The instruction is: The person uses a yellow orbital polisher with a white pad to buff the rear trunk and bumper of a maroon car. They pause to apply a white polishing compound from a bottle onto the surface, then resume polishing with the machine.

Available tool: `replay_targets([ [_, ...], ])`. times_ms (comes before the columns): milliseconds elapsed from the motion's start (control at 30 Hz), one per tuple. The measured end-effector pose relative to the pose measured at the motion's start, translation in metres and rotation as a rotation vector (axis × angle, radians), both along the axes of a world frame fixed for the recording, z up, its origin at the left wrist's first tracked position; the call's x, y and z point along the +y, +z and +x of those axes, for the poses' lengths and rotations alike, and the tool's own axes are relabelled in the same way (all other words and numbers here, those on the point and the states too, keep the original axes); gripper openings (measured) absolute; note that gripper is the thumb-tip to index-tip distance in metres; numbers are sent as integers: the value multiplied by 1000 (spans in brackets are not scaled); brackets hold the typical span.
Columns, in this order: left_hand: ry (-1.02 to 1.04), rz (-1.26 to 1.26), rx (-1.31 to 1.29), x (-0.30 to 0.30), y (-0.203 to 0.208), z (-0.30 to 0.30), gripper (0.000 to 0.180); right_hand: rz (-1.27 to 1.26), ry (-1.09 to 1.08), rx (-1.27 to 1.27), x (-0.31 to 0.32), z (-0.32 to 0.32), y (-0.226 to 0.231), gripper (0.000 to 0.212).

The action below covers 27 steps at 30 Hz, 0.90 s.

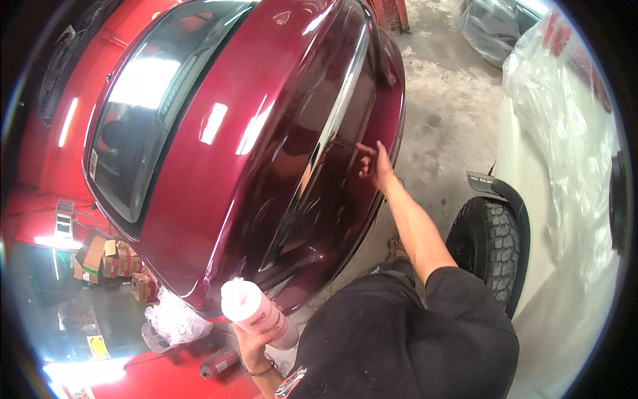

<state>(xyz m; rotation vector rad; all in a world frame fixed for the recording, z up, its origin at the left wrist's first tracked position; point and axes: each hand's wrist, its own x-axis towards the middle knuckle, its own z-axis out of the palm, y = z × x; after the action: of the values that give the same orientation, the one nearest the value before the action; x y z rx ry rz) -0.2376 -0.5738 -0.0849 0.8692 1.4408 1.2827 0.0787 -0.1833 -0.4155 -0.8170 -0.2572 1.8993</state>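
My left hand (249, 345) is wrapped round a white plastic bottle (251, 309) with a white cap, held tilted near the lower corner of a glossy dark red car (199, 159). My right hand (377, 166) reaches out to the car's rear end, just beside the bumper (382, 123). Its index finger and thumb stretch apart, while the other fingers are partly bent, and I see nothing in it. Whether the fingertips touch the paint I cannot tell. A chrome strip (339, 113) runs across the dark, shiny rear panel left of that hand.
To the right stands a pale vehicle (515, 146) partly draped in clear plastic sheeting (558, 126), with a knobbly black tyre (488, 243). Concrete floor (438, 120) lies between the vehicles. Cardboard boxes (119, 259) and a crumpled plastic bag (176, 319) are at the left.
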Motion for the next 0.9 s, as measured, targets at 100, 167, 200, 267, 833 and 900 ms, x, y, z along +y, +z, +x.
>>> replay_targets([
  [100,13,-19,83,21,12,24,81,17,-10,-183,85,29,-5,80],
  [167,39,-5,107,26,18,40,83,52,11,-256,137,45,-5,80],
  [200,49,0,98,32,20,45,84,60,23,-318,165,59,-17,79],
  [267,75,-1,93,40,22,55,85,116,28,-466,205,71,-30,79],
  [833,-208,-189,409,96,-44,58,92,211,782,-425,-135,-52,24,61],
  [900,-360,-274,661,101,-46,54,91,208,757,-147,-142,-27,70,67],
])
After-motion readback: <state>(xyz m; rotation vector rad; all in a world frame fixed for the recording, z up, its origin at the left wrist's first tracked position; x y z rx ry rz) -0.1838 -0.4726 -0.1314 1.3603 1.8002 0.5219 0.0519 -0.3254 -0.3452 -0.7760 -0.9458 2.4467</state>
